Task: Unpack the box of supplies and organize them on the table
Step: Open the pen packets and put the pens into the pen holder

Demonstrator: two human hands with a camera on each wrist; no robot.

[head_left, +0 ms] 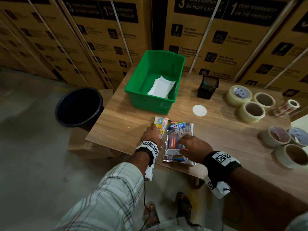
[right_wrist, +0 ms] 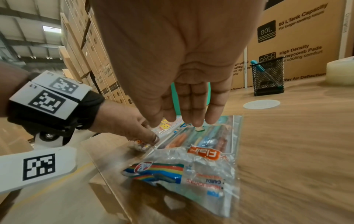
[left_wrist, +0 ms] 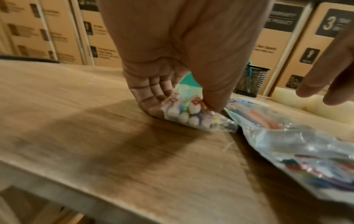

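Low in the middle of the head view, the left hand (head_left: 152,133) is pinching the small pen packet (head_left: 160,125) against the table (head_left: 126,120) while the right hand (head_left: 194,145) is hovering flat-fingered over the larger pouch (head_left: 179,142), whose slick plastic could be slipping off the near edge if nudged.
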